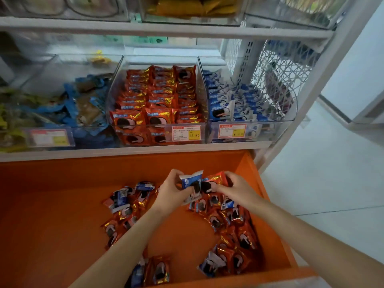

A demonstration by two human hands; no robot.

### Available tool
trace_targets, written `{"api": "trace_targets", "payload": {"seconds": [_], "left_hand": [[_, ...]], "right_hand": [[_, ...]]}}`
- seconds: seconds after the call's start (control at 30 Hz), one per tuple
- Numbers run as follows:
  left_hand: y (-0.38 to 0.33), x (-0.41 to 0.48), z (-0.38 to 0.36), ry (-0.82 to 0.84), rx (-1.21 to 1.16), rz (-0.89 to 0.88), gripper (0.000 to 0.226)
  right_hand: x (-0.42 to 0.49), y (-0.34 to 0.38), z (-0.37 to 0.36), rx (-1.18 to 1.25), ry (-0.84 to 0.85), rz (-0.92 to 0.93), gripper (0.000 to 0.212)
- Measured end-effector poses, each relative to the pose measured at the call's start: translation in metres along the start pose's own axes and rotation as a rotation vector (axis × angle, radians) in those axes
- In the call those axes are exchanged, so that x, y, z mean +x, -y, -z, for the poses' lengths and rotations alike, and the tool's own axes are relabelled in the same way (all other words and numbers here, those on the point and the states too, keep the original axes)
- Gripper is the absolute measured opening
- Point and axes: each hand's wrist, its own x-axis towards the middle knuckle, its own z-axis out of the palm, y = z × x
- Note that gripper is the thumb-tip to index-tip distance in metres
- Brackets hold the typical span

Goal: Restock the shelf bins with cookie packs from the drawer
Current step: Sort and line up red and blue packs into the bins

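The open orange drawer (62, 204) holds several loose red and blue cookie packs (234, 229). Over its back part my left hand (172, 190) grips a blue cookie pack (192, 182), and my right hand (236, 187) grips a red cookie pack (213, 181); the two packs touch. On the shelf above stand a clear bin of red packs (158, 100) and, to its right, a clear bin of blue packs (245, 100).
Left of the red bin is a clear bin with blue and green snack bags (68, 104). Price tags (186, 133) hang on the bin fronts. A white mesh shelf side (286, 75) closes the right. White tiled floor (332, 173) lies to the right.
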Motion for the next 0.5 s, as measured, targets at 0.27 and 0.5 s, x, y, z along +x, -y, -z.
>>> {"api": "trace_targets", "payload": {"seconds": [0.27, 0.5], "left_hand": [[-0.031, -0.018, 0.032, 0.013, 0.205, -0.155, 0.034], [-0.080, 0.000, 0.085, -0.219, 0.152, -0.238, 0.039]], "right_hand": [[-0.021, 0.033, 0.019, -0.078, -0.074, 0.094, 0.025], [-0.007, 0.098, 0.045, -0.131, -0.250, 0.330, 0.027]]}}
